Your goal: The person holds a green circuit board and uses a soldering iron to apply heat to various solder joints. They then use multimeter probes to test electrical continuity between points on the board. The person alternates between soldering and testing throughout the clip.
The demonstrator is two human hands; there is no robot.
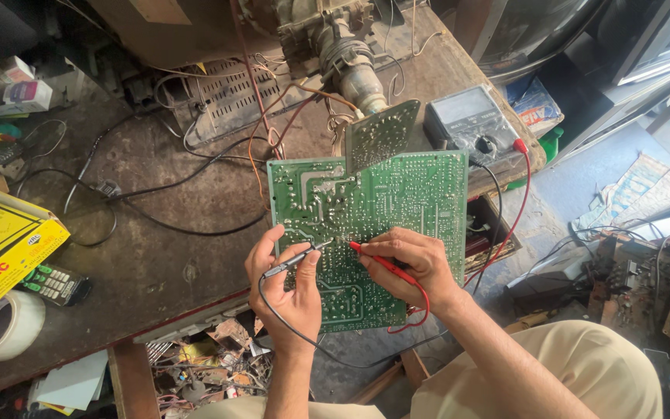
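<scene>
Circuit board: a green circuit board (385, 209) is seen solder side up, laid over the right edge of a worn brown workbench (172, 256), its lower part jutting past the bench edge toward the person.
Left hand: the left hand (288, 283) is placed on the lower left of the board, fingers clenched around a black probe (296, 258) whose tip is pressed to the solder side near the board's middle.
Right hand: the right hand (412, 260) is rested on the lower right of the board, fingers closed on a red probe (378, 260), its tip set on the board just beside the black one.
Leads: a black lead (304, 337) is looped below the left wrist; a red lead (517, 209) is run up the board's right side to the meter.
Meter: a grey multimeter (471, 120) is lying beyond the board's upper right corner.
Smaller board: a second green board (381, 132) is standing tilted at the top edge of the main board.
Bench, left part: a yellow box (1, 240), a roll of tape (1, 330) and a dark remote control (56, 283) are seen well apart from the board.
</scene>
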